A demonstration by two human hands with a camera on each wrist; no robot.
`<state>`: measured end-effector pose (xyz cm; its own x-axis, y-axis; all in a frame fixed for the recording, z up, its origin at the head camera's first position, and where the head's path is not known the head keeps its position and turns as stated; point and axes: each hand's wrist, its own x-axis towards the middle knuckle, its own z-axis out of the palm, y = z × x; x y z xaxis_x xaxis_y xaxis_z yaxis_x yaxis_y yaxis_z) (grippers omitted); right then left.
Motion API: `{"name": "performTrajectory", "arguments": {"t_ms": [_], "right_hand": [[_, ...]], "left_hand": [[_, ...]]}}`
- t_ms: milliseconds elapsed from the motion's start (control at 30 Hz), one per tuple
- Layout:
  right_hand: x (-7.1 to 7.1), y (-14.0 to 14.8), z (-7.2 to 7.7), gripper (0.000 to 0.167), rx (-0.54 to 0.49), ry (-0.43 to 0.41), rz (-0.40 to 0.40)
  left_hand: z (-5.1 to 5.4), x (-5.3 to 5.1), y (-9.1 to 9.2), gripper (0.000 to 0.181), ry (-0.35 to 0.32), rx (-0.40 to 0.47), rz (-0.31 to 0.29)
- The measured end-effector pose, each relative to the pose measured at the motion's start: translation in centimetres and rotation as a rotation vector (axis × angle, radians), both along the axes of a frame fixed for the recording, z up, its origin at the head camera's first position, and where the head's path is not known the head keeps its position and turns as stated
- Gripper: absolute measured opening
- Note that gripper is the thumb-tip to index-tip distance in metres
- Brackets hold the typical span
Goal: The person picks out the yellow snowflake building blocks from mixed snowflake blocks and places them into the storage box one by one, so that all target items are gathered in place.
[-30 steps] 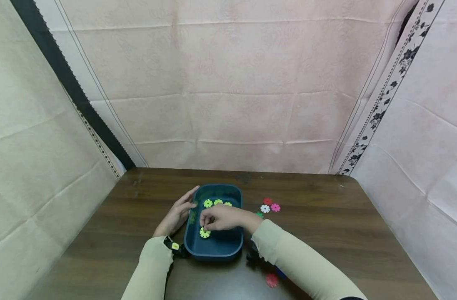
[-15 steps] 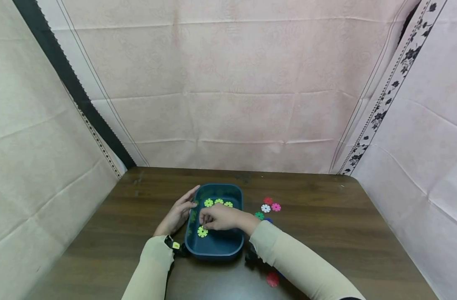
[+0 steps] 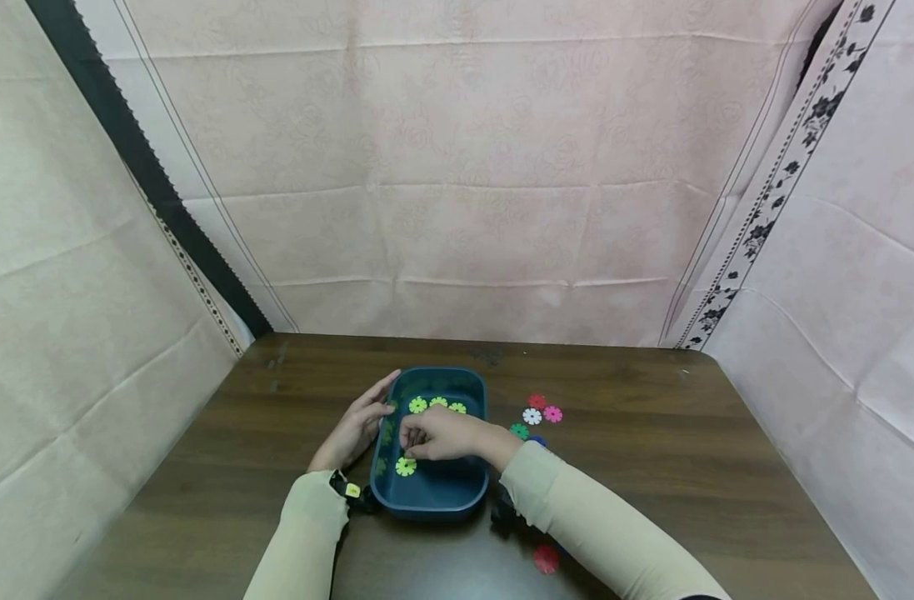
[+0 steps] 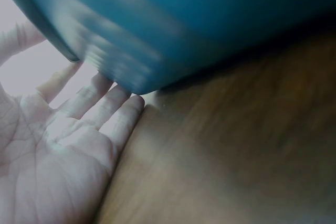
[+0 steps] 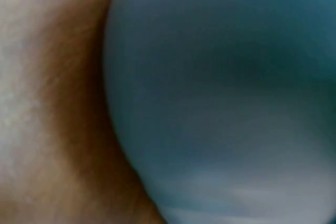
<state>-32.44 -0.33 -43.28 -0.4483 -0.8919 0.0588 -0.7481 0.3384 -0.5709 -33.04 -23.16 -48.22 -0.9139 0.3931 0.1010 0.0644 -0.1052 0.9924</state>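
A dark blue-green plastic tray (image 3: 429, 504) stands on the wooden table in the head view. My left hand (image 3: 354, 431) rests along its left side with extended fingers. In the left wrist view, the fingers (image 4: 122, 121) touch the outer wall low down. My right hand (image 3: 443, 434) is inside the tray, fingers curled, its fingertips pinching the upper edge of a yellow-green flower-shaped piece (image 3: 406, 467). Several more such flowers (image 3: 417, 405) lie toward the tray's far end, partly hidden by this hand. The right wrist view shows only the blurred tray wall (image 5: 210, 108).
Right of the tray lie loose flower pieces: red (image 3: 536, 402), white (image 3: 531, 416), pink (image 3: 552, 414), green (image 3: 520, 431) and blue (image 3: 536, 440). Another red piece (image 3: 546, 559) lies near the right forearm. Pale cloth (image 3: 457, 183) hangs behind and beside the table (image 3: 651, 433).
The yellow-green flower at my right fingertips has shifted slightly left, then a little toward me. The right hand stays nearly in place; the left hand still rests against the tray.
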Motion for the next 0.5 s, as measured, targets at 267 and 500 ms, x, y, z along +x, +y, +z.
{"name": "performTrajectory", "arguments": {"t_ms": [267,500], "right_hand": [[-0.09,0.12,-0.04,0.004,-0.027,0.029,0.025],[-0.12,0.54,0.56,0.005,-0.054,0.081,0.034]], "left_hand": [[0.03,0.05,0.03,0.063,0.008,0.003,-0.015],[-0.1,-0.14,0.02,0.064,0.025,-0.015,-0.016]]}}
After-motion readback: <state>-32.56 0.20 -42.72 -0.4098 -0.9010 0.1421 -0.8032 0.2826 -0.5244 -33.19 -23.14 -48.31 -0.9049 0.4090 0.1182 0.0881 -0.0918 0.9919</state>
